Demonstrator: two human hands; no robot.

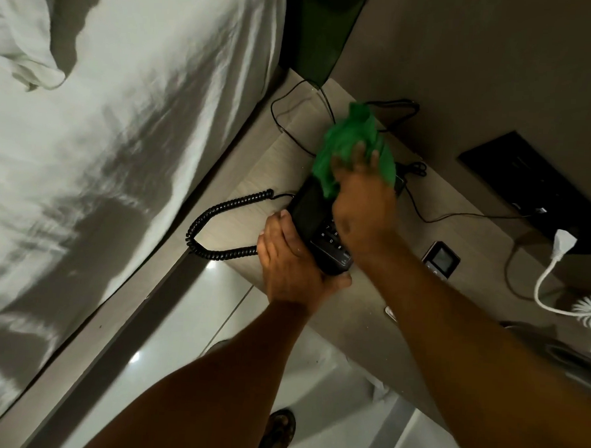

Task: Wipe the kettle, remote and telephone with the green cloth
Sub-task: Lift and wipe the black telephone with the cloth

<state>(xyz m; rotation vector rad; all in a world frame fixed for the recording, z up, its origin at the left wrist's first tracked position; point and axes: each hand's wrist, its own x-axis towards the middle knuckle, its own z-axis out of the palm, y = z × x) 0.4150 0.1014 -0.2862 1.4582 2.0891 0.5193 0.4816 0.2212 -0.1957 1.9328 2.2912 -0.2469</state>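
A black telephone point(310, 212) with a keypad rests on the light wooden bedside shelf point(252, 173). My left hand point(290, 261) grips its near end and holds it steady. My right hand point(360, 193) presses the green cloth point(346, 141) onto the phone's far end, fingers spread over the cloth. The coiled black handset cord point(215, 219) loops to the left of the phone. A small remote with a screen point(441, 259) lies on the shelf to the right of my right forearm. A metallic kettle point(554, 354), partly visible, sits at the right edge.
A bed with white sheets point(103, 145) fills the left side. Thin black cables point(292, 121) run behind the phone. A black wall panel point(528, 188) and a white plug with its cable point(559, 251) are on the right. Glossy floor tiles point(221, 316) lie below.
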